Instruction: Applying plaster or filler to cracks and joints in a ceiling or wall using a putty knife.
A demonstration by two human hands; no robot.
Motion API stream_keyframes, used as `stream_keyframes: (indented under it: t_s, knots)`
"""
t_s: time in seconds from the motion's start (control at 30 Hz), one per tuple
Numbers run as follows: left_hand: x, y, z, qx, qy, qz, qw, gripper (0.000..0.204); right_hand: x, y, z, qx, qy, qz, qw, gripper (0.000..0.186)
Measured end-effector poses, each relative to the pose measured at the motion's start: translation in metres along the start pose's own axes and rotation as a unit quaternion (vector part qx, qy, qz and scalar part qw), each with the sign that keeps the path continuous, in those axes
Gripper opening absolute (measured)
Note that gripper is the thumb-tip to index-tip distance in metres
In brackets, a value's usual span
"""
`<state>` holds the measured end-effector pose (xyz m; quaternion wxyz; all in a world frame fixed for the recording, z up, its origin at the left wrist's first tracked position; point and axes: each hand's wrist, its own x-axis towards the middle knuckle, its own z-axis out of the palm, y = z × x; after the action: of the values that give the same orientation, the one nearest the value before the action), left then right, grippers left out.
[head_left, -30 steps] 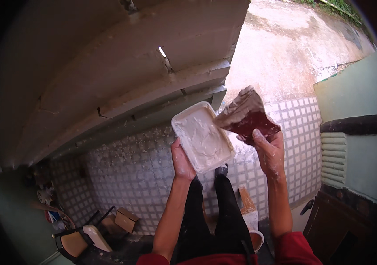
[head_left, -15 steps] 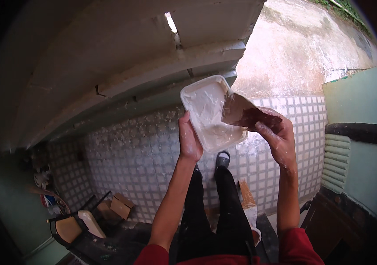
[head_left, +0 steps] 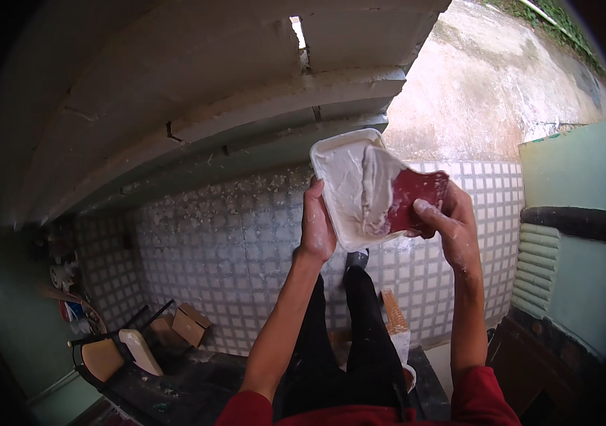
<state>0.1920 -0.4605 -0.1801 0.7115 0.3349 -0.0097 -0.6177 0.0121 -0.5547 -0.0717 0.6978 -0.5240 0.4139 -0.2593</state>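
Observation:
My left hand (head_left: 318,226) grips the left wall of a white rectangular plastic tub (head_left: 319,169), thumb on its rim. White putty (head_left: 343,177) coats the inside of the tub. My right hand (head_left: 456,226) is closed on a red putty spreader (head_left: 416,193), thumb on its face and the other fingers largely hidden behind it. The spreader's far end is covered with a thick layer of putty and lies over the right half of the tub. Whether its edge touches the putty inside, I cannot tell. White smears mark both hands.
Below lies a tiled floor (head_left: 246,284) with white spatters. A pale ledge or ceiling edge (head_left: 267,99) spans the upper left. Lower left are a chair (head_left: 104,363) and a cardboard box (head_left: 191,324). A green wall (head_left: 573,170) with a dark rail (head_left: 573,219) stands right.
The spreader has turned so its putty-loaded face now shows over the tub. The tub has shifted slightly right and down in view, with both hands still holding on.

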Motion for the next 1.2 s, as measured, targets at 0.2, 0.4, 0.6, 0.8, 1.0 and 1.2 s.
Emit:
stream_keyframes:
  t_s: [0.2, 0.4, 0.6, 0.8, 1.0, 1.2]
  knots:
    - [-0.001, -0.002, 0.004, -0.004, -0.006, -0.004, 1.0, 0.053, -0.001, -0.001, 0.0, 0.011, 0.008, 0.061, 0.998, 0.026]
    - [0.002, -0.004, 0.003, -0.005, -0.003, -0.019, 1.0, 0.051, 0.005, 0.004, -0.001, 0.068, 0.011, 0.078, 0.995, 0.027]
    - [0.007, -0.01, 0.004, 0.0, -0.007, -0.008, 1.0, 0.05, 0.005, 0.004, -0.006, 0.084, 0.047, 0.055, 0.994, 0.029]
    - [0.008, -0.012, -0.008, -0.017, 0.016, -0.019, 1.0, 0.049, 0.0, 0.022, -0.008, 0.064, 0.017, 0.078, 0.995, 0.031]
    - [0.004, -0.015, -0.014, -0.05, 0.012, -0.051, 0.997, 0.052, -0.003, 0.031, 0.0, 0.134, 0.068, 0.06, 0.987, 0.033]
    - [0.007, -0.019, -0.021, -0.001, 0.052, -0.043, 0.998, 0.065, 0.001, 0.041, 0.002, 0.102, 0.019, 0.111, 0.988, 0.027]
